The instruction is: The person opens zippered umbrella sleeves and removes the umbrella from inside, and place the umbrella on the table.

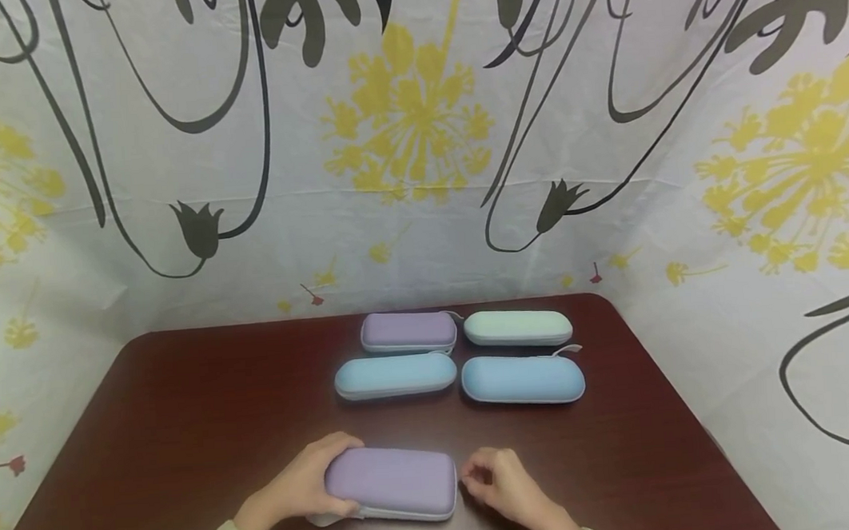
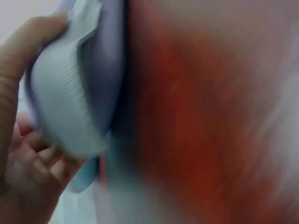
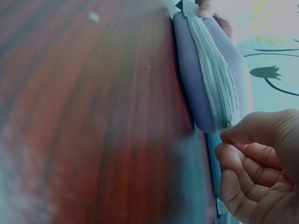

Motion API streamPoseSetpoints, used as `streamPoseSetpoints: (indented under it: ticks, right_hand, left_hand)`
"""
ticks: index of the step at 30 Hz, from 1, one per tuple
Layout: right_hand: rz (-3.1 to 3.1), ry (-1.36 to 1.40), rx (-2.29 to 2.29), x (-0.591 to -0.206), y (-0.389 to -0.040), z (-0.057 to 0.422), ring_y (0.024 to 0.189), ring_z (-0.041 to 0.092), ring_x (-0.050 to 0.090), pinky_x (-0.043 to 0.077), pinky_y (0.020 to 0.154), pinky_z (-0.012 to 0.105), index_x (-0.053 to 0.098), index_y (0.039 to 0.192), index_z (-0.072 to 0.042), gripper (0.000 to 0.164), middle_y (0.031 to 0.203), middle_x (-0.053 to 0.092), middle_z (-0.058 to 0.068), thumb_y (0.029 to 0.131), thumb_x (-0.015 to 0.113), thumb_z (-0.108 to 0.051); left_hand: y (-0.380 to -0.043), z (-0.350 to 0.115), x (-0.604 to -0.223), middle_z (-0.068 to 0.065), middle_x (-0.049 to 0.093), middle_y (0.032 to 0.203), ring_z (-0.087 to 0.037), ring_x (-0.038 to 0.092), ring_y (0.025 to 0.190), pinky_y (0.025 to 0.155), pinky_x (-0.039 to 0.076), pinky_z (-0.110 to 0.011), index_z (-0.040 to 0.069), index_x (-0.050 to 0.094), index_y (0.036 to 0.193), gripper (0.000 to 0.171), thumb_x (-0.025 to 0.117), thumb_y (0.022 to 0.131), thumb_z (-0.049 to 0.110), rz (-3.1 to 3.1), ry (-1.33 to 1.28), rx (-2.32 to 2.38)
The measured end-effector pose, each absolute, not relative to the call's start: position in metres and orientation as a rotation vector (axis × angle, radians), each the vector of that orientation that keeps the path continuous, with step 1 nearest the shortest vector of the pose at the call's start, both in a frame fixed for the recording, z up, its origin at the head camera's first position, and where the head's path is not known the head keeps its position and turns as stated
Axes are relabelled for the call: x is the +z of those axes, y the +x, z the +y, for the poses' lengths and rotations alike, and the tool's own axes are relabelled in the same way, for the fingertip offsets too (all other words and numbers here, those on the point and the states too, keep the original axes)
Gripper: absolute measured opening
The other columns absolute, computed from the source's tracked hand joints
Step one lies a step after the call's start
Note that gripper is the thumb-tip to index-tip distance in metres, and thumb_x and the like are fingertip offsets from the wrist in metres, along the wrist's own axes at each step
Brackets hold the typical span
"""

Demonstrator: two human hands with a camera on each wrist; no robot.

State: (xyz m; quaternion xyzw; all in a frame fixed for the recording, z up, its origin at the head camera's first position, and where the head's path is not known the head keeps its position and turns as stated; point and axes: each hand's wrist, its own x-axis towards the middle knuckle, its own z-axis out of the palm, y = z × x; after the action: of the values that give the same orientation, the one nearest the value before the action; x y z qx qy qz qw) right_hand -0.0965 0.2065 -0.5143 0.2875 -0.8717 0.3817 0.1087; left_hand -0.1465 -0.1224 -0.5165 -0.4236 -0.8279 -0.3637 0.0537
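Observation:
A purple hard-shell zip case lies near the front of the table in the head view. My left hand grips its left end, fingers behind and thumb on the front side. In the left wrist view a pale fabric loop sticks out at that end, by the thumb. At the opposite end is my right hand, thumb and forefinger pinching the small zipper pull. The pale zipper runs along the case's side in the right wrist view, with its two edges together.
Behind stand another purple case, a mint green case, a light blue case and a blue case, in two rows. They rest on the dark reddish-brown table. A floral-patterned cloth hangs around the table's back and sides.

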Motion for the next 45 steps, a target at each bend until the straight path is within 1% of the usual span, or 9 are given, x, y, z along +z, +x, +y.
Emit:
streamPoseSetpoints:
  ticks: [3,7,17,20,24,29,35,40,45]
  right_hand:
    - [-2.571,0.856,1.109,-0.513,-0.097,0.207,0.061,-0.005,0.046,0.040,0.051,0.010,0.065,0.072,-0.012,0.019,0.066,0.054,-0.010,0.067,0.070,0.006]
    - [-2.570,0.860,1.050,-0.513,-0.099,0.207,0.061,-0.004,0.045,0.039,0.051,0.009,0.064,0.072,-0.011,0.018,0.066,0.053,-0.011,0.068,0.070,0.006]
    - [-2.573,0.864,1.016,-0.516,-0.094,0.204,0.062,-0.005,0.044,0.038,0.053,0.008,0.064,0.072,-0.012,0.017,0.069,0.053,-0.012,0.068,0.071,0.004]
    - [-2.566,0.876,1.027,-0.517,-0.092,0.203,0.062,-0.005,0.044,0.038,0.054,0.008,0.064,0.072,-0.012,0.018,0.069,0.053,-0.013,0.068,0.071,0.004]
    - [-2.580,0.877,1.091,-0.517,-0.089,0.203,0.063,-0.005,0.045,0.040,0.052,0.010,0.065,0.074,-0.011,0.018,0.070,0.053,-0.012,0.069,0.070,0.006]
    - [-2.562,0.878,1.145,-0.516,-0.087,0.204,0.062,-0.005,0.045,0.041,0.051,0.012,0.065,0.075,-0.011,0.019,0.069,0.054,-0.012,0.069,0.069,0.008]
    - [-2.529,0.880,1.180,-0.518,-0.086,0.206,0.061,-0.005,0.045,0.041,0.050,0.011,0.066,0.075,-0.010,0.018,0.069,0.054,-0.012,0.070,0.069,0.007]
    - [-2.540,0.814,1.181,-0.518,-0.089,0.209,0.061,-0.006,0.045,0.041,0.049,0.013,0.066,0.074,-0.011,0.019,0.069,0.055,-0.013,0.071,0.069,0.007]
    - [-2.543,0.850,1.156,-0.515,-0.093,0.212,0.061,-0.005,0.046,0.040,0.051,0.012,0.066,0.074,-0.012,0.019,0.069,0.055,-0.011,0.071,0.070,0.006]
  left_hand:
    - [-0.144,-0.118,-0.521,0.007,0.059,0.102,-0.007,0.055,0.088,0.073,0.049,-0.027,0.010,0.059,0.109,0.061,0.084,0.056,0.028,-2.475,-1.268,-1.114]
    - [-0.140,-0.114,-0.522,0.008,0.061,0.097,-0.005,0.055,0.084,0.070,0.050,-0.026,0.010,0.062,0.103,0.058,0.084,0.053,0.029,-2.480,-1.155,-1.074]
    - [-0.132,-0.108,-0.520,0.002,0.064,0.092,-0.010,0.059,0.082,0.067,0.051,-0.028,0.008,0.063,0.095,0.054,0.083,0.048,0.026,-2.448,-1.033,-0.993]
    - [-0.131,-0.107,-0.521,0.003,0.063,0.089,-0.009,0.058,0.080,0.066,0.050,-0.027,0.009,0.063,0.093,0.053,0.083,0.048,0.025,-2.445,-1.011,-0.991]
    - [-0.129,-0.106,-0.523,0.007,0.062,0.087,-0.006,0.056,0.077,0.064,0.049,-0.025,0.011,0.062,0.091,0.052,0.082,0.045,0.025,-2.450,-0.984,-0.992]
    - [-0.129,-0.105,-0.525,0.009,0.061,0.086,-0.004,0.054,0.077,0.064,0.048,-0.023,0.012,0.062,0.092,0.054,0.082,0.043,0.026,-2.450,-0.973,-0.980]
    - [-0.128,-0.104,-0.522,0.007,0.061,0.085,-0.005,0.055,0.076,0.063,0.048,-0.024,0.010,0.063,0.091,0.053,0.082,0.044,0.026,-2.450,-0.976,-0.962]
    - [-0.126,-0.104,-0.519,0.007,0.059,0.093,-0.005,0.055,0.080,0.066,0.049,-0.024,0.008,0.062,0.098,0.056,0.081,0.048,0.024,-2.510,-1.012,-1.022]
    - [-0.128,-0.105,-0.516,0.007,0.057,0.099,-0.005,0.054,0.084,0.069,0.049,-0.025,0.008,0.061,0.102,0.058,0.080,0.048,0.020,-2.485,-1.126,-1.095]
